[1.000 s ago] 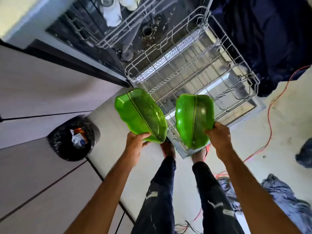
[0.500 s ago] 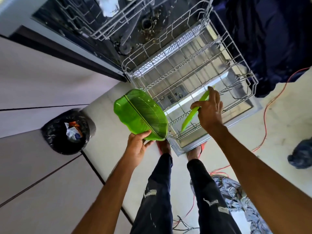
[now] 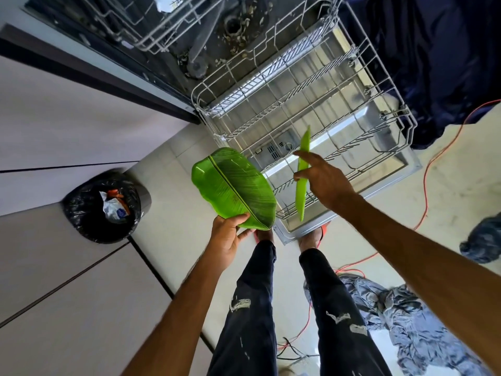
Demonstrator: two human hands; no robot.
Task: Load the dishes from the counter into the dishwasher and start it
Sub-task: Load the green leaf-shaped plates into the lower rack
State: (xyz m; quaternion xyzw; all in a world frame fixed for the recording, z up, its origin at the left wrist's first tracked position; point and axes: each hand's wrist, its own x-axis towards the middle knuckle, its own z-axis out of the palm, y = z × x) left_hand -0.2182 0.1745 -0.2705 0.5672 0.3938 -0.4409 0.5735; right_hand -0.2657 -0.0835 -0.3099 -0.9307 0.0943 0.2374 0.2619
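My left hand (image 3: 227,240) grips the near end of a green leaf-shaped plate (image 3: 233,188), held tilted just left of the dishwasher's pulled-out lower rack (image 3: 406,123). A second green plate (image 3: 301,196) stands on edge between the wires at the rack's near side. My right hand (image 3: 322,180) hovers over it with spread, fairly straight fingers, and the thumb and forefinger lie across its upper rim. The rest of the lower rack holds nothing. The upper rack (image 3: 151,36) is pulled out at the top left, with a white item at the frame's edge.
The open dishwasher door (image 3: 379,185) lies under the rack, just ahead of my feet. A black-lined bin (image 3: 103,210) stands at the left by the cabinet fronts. An orange cable (image 3: 425,191) and crumpled cloth (image 3: 406,321) lie on the floor to the right, and dark fabric (image 3: 433,63) hangs beyond the rack.
My right hand turned its plate on edge and lowered it into the lower rack, then loosened its fingers. The left hand kept its plate nearly still.
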